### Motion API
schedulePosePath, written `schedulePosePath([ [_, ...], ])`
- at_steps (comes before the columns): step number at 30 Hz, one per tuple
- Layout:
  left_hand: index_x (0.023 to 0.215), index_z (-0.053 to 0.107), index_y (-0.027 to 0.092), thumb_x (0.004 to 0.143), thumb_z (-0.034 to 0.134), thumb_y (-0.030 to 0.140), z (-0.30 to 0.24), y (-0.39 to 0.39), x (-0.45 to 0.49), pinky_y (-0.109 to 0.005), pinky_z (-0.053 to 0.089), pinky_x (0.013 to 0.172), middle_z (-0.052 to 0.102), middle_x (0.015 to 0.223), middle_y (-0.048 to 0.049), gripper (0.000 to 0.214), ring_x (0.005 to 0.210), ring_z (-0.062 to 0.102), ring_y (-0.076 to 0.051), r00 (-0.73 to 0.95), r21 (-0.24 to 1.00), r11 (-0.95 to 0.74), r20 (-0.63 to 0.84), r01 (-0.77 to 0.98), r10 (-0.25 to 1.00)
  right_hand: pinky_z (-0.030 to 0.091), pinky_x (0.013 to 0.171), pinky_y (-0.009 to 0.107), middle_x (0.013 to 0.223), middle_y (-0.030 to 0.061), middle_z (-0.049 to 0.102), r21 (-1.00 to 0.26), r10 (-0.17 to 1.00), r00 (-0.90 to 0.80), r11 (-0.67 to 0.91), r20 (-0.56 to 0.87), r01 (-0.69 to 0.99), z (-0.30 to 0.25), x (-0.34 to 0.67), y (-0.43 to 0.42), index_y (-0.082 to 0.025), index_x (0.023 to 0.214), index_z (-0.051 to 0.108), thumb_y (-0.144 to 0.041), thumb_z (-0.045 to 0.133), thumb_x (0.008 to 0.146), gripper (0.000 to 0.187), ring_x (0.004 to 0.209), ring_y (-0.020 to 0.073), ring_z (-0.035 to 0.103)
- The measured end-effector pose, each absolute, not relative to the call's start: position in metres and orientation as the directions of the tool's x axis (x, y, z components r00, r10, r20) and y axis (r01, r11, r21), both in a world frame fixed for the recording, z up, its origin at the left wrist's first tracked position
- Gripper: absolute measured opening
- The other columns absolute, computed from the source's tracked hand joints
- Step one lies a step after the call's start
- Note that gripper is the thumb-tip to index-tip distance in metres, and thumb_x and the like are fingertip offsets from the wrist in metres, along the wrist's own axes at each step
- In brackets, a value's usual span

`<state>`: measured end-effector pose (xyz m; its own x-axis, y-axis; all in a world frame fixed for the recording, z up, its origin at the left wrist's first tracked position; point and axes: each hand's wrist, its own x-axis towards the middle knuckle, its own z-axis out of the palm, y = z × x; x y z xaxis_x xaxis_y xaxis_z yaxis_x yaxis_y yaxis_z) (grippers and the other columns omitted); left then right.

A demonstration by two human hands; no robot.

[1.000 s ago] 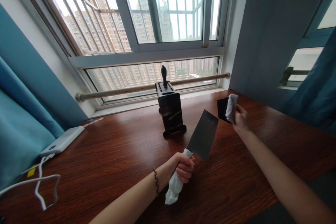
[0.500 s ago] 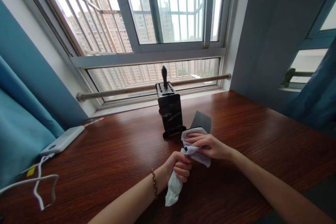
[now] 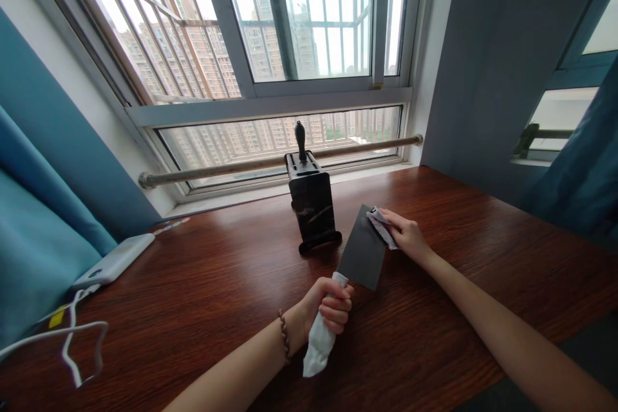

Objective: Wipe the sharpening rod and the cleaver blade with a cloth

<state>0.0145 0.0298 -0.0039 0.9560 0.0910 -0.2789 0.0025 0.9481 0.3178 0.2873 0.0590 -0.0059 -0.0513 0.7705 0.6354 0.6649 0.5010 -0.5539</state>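
Note:
My left hand [image 3: 331,306] is closed round the handle of a cleaver [image 3: 361,250], with a white cloth [image 3: 317,345] wrapped about the handle and hanging below my fist. The broad dark blade points away from me, tilted up over the wooden table [image 3: 217,309]. My right hand [image 3: 409,235] pinches a small white wipe [image 3: 382,224] against the blade's far right corner. A black knife block [image 3: 313,205] stands just behind the blade, with one black handle [image 3: 300,139] sticking up from it.
A white power bank [image 3: 116,259] with a white cable [image 3: 72,341] lies at the table's left edge. Teal curtains [image 3: 38,232] hang at the left and right. A window with a metal rail [image 3: 270,159] runs along the back.
My right hand, out at the far right a second ago, came in to the base of the blade, then slid the wipe up to its far corner. My left hand barely moved.

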Motion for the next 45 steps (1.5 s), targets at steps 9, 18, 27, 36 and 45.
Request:
schedulePosePath([
  [9,0.059,0.032,0.016,0.066,0.048,0.007,-0.003,0.029,0.014,-0.014,0.009,0.036,0.017,0.039,0.0094,0.019,0.031,0.008,-0.002,0.952,0.347,0.937,-0.292,0.022,0.086,0.036,0.100,0.045,0.123,0.0054,0.053,-0.305,0.648,-0.312,0.658,0.695,0.689,0.008,0.262,0.042,-0.023,0.116,0.056,-0.008,0.044,0.082,0.040,0.120,0.0226,0.041],
  [18,0.042,0.022,0.016,0.067,0.047,0.010,-0.005,0.032,0.016,-0.014,0.014,0.034,0.015,0.035,0.0081,0.035,0.029,0.013,-0.001,0.953,0.237,0.969,-0.301,0.070,0.005,0.047,0.077,0.030,0.094,0.0059,0.063,-0.476,0.630,-0.557,0.775,0.541,0.415,0.030,0.226,0.014,-0.020,0.092,0.067,-0.010,0.052,0.078,0.022,0.088,0.0172,0.057],
  [27,0.059,0.043,0.014,0.067,0.044,0.004,-0.004,0.032,0.015,-0.013,0.012,0.035,0.020,0.039,0.0091,0.012,0.029,0.015,-0.002,0.949,0.203,0.978,-0.313,0.038,0.028,0.046,0.069,0.025,0.082,0.0057,0.063,-0.638,0.678,-0.598,0.695,0.427,0.332,0.034,0.237,0.017,-0.013,0.078,0.065,-0.005,0.053,0.074,0.015,0.077,0.0155,0.058],
  [36,0.063,0.042,0.014,0.067,0.045,0.006,0.002,0.028,0.016,-0.012,0.010,0.035,0.018,0.039,0.0099,0.010,0.030,0.009,-0.001,0.956,0.287,0.957,-0.291,0.040,0.047,0.044,0.083,0.032,0.097,0.0043,0.064,-0.535,0.771,-0.116,0.533,0.627,0.656,0.023,0.279,0.044,-0.020,0.094,0.067,-0.014,0.050,0.080,0.022,0.092,0.0196,0.057],
  [45,0.053,0.035,0.015,0.066,0.047,0.007,-0.003,0.032,0.015,-0.014,0.012,0.035,0.017,0.038,0.0095,0.019,0.029,0.014,-0.001,0.940,0.237,0.968,-0.340,0.084,0.001,0.037,0.097,0.036,0.117,0.0052,0.057,-0.399,0.651,-0.483,0.750,0.585,0.528,0.025,0.234,0.020,-0.020,0.113,0.058,-0.010,0.046,0.083,0.033,0.113,0.0195,0.045],
])
